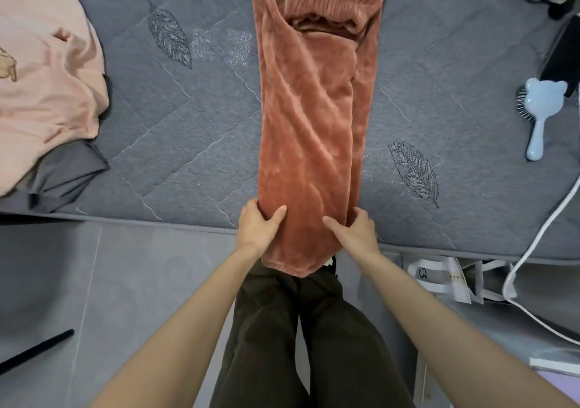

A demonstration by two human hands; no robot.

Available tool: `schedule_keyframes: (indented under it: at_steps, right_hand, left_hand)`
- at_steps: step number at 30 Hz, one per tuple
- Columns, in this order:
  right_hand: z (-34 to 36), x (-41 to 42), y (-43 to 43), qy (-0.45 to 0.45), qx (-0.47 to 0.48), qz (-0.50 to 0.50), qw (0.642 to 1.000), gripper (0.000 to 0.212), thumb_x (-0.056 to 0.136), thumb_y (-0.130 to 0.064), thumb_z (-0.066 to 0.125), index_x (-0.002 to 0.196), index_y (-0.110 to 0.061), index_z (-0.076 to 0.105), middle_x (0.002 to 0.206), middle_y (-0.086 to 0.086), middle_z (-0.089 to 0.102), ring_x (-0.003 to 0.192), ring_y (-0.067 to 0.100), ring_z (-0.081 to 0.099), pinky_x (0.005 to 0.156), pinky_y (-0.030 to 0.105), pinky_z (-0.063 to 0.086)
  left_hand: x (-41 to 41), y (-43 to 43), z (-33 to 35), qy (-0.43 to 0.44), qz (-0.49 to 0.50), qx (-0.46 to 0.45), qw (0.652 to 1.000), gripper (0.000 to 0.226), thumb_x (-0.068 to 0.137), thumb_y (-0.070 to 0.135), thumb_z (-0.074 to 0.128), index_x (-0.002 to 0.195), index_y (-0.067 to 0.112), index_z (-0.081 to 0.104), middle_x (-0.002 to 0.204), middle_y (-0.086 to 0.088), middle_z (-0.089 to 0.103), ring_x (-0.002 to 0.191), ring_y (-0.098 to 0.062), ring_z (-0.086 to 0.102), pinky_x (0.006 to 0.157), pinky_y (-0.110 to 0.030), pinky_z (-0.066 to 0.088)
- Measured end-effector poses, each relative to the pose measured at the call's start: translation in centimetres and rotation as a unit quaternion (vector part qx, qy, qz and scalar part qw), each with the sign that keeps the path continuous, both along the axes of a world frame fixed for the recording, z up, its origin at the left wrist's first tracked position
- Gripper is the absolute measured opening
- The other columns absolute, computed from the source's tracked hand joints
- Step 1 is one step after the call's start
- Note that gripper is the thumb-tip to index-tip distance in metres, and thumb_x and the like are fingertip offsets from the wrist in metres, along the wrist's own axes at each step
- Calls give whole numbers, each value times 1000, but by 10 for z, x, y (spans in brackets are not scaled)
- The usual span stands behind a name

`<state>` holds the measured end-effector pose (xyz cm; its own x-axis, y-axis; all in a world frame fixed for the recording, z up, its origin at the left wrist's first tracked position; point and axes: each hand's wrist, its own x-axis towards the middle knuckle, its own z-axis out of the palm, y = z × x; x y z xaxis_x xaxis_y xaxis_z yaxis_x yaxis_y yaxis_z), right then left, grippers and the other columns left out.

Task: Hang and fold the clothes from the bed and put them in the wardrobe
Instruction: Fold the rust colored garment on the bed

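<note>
A pair of rust-orange plush trousers (314, 118) lies lengthwise across the grey quilted bed (175, 131), legs stacked, elastic waistband at the far end. The cuff end hangs a little over the bed's near edge. My left hand (259, 227) grips the left side of the legs near the cuffs, thumb on top. My right hand (356, 230) grips the right side, thumb on top and fingers tucked under the cloth. A pale pink garment (47, 84) lies crumpled at the left of the bed, over a dark grey cloth (66, 175).
A light blue bear-shaped hairbrush (539, 115) lies at the bed's right edge. A white cable (533, 250) runs down off the bed. A white bag (445, 279) stands on the floor under the bed edge. A black rod (34, 351) lies on the grey floor.
</note>
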<state>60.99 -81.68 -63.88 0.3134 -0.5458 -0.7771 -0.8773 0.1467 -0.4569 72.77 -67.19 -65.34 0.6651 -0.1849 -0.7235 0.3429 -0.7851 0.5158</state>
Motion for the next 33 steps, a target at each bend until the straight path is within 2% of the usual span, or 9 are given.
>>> schedule_keyframes:
  at_steps: [4,9,13,18,22,25,27,30,33]
  right_hand:
    - [-8,-5,7,-11,10,17,1000,76,78,-39,78,131,-7,36,127,7,55,105,18,56,85,29,47]
    - [-13,-21,15,-20,72,47,996,53,83,-36,74,125,-9,56,120,3,63,101,14,60,83,23,48]
    - [-3,-32,13,-23,131,13,991,43,87,-30,69,124,-12,56,118,-1,64,97,12,60,77,21,48]
    - [17,-33,9,-37,76,-39,996,56,82,-33,72,119,-22,32,108,-4,55,97,18,60,86,44,54]
    - [41,-24,0,-110,89,-109,984,64,81,-24,74,120,-36,26,110,0,55,99,20,62,85,44,55]
    - [62,-4,-18,-147,121,-130,973,41,86,-17,70,114,-34,46,120,5,58,105,22,61,80,42,56]
    - [77,15,-31,-162,165,-158,960,23,90,-14,65,109,-26,58,113,9,62,94,21,63,68,36,58]
    - [97,49,-54,-156,231,-226,933,10,90,-7,60,99,-11,65,71,2,66,58,9,63,49,22,52]
    - [109,82,-75,-162,268,-298,902,6,92,-4,57,95,-7,62,60,1,65,51,7,65,48,20,53]
  left_hand:
    - [-6,3,-8,47,3,-31,998,49,87,41,67,124,14,49,121,-1,60,112,-19,57,97,-34,45]
    - [-26,23,-10,136,17,-56,989,44,84,38,71,120,16,61,118,-1,67,109,-16,62,100,-32,47]
    - [-44,36,2,189,55,-28,980,45,83,46,69,114,12,67,109,-4,71,100,-19,67,96,-36,51]
    - [-46,31,34,224,120,-64,965,43,87,44,65,116,12,66,102,-3,72,94,-18,69,88,-31,54]
    - [-30,22,65,222,188,-122,949,59,89,32,66,137,12,39,122,-7,62,96,-20,66,81,-34,57]
    - [-3,12,93,198,205,-202,937,73,92,28,62,147,41,17,130,4,52,97,-17,65,65,-32,58]
    - [19,1,112,201,198,-247,927,50,94,32,57,140,36,37,124,-1,62,99,-19,68,68,-32,59]
    - [53,-19,132,231,164,-283,916,39,99,39,45,124,13,61,111,-9,70,104,-17,67,84,-32,58]
    - [88,-48,144,242,197,-297,902,35,101,31,38,93,8,64,78,-5,59,77,-12,67,68,-27,60]
